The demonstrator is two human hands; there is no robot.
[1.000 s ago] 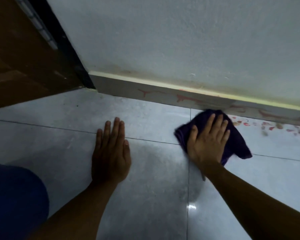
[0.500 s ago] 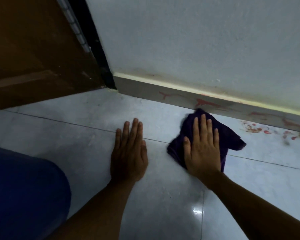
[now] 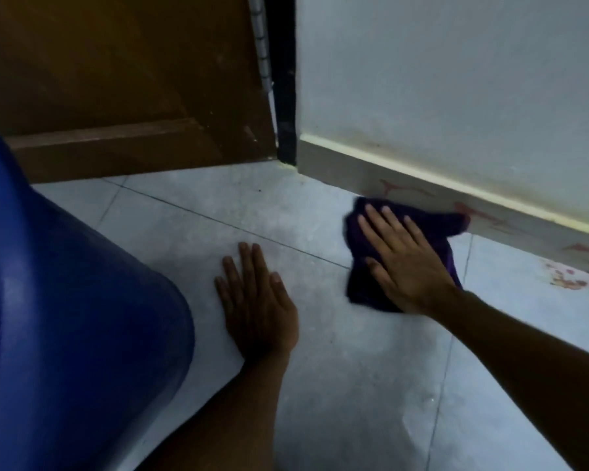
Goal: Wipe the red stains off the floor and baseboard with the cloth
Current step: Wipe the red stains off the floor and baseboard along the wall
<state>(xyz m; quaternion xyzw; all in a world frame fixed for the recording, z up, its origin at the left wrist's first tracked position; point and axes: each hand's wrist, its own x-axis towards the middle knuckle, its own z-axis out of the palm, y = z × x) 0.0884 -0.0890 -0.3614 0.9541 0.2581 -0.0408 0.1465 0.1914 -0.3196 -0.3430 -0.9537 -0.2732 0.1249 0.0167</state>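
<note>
My right hand lay flat on the dark purple cloth, fingers stretched out and slightly spread, pointing up and left toward the baseboard. It was not curled around the fabric at all; the open palm simply pressed the cloth down against the tiled floor. The cloth was bunched and crumpled under my palm, its far edge right at the foot of the baseboard, and one corner poked out to the right, touching or just short of a red smear there; I could not tell which.

My left hand was also open, palm down, fingers together and straight, resting bare on the floor tile with nothing under it. It sat nearer to me than the cloth and to its left, apart from it, with a grout line running between the two.

Red stains on the baseboard showed as thin branching streaks just above the cloth, with more streaks further right along the board. Red stains on the floor lay as a patch of blotches well to the right of the cloth, near the foot of the baseboard.

A brown wooden door stood at the upper left with its black frame beside the pale wall, and my blue-clad knee filled the lower left
</note>
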